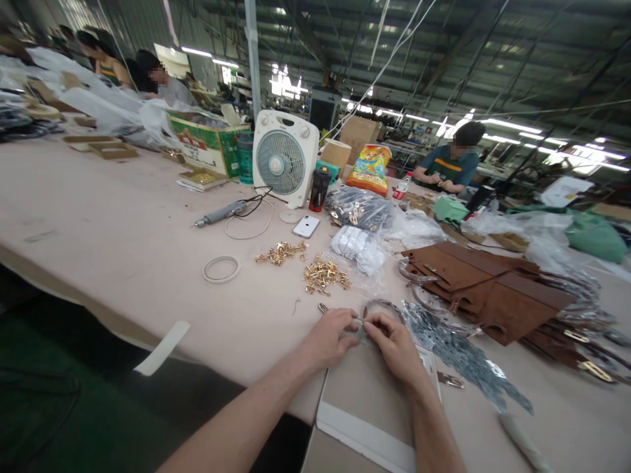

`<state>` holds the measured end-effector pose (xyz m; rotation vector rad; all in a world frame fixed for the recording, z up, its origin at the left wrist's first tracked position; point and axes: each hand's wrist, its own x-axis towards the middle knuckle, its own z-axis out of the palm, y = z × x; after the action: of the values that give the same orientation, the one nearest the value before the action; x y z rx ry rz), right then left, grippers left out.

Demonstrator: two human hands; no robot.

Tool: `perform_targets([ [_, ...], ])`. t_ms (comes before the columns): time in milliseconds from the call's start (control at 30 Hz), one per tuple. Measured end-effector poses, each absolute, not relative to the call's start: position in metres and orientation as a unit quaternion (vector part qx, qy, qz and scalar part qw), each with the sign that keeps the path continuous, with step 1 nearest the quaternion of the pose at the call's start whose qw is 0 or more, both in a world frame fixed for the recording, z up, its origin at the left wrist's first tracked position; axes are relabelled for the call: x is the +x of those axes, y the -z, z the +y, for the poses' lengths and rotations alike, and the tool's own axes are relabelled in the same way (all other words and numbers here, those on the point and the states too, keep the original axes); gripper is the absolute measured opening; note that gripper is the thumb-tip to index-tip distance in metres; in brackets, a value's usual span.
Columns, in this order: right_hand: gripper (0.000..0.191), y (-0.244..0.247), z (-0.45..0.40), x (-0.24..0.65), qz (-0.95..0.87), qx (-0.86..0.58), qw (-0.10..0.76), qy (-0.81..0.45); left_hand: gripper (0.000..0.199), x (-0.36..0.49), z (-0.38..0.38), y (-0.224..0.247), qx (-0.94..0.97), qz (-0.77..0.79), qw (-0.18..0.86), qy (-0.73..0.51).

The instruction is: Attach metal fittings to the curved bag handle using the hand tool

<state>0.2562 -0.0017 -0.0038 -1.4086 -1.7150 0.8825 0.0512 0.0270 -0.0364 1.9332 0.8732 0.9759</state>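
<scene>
My left hand (334, 338) and my right hand (393, 343) meet at the top end of a flat beige bag panel (367, 401) with a pale edge. Both sets of fingertips are pinched close together around a small greyish, see-through piece (361, 330), too small to name. A brown strap handle (387, 303) in clear wrap curves out just beyond my right fingers. Near my left fingertips lies a small metal buckle (323, 307). To the right of the panel, a strap end with a buckle (452, 380) sticks out.
Gold metal fittings (325, 274) lie in loose piles ahead, near a phone (306, 226) and a tape roll (221, 269). Behind stand a box fan (283, 161) and an electric screwdriver (221, 213). Brown bag pieces (493, 289) are stacked right. A co-worker (451, 161) sits across.
</scene>
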Motion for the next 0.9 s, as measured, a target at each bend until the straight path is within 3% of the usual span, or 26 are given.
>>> perform_targets([
  [300,0.033,-0.001,-0.002,0.252,-0.677,-0.549,0.344,-0.35,0.019,0.051,0.027,0.032,0.777,0.336,0.366,-0.386],
  [567,0.032,-0.001,-0.004,0.249,-0.68,-0.551,0.339,-0.344,0.048,0.046,0.028,0.024,0.8,0.32,0.36,-0.357],
  [900,0.026,0.002,-0.005,0.24,-0.69,-0.58,0.325,-0.287,0.048,0.047,0.027,0.026,0.792,0.332,0.357,-0.367],
])
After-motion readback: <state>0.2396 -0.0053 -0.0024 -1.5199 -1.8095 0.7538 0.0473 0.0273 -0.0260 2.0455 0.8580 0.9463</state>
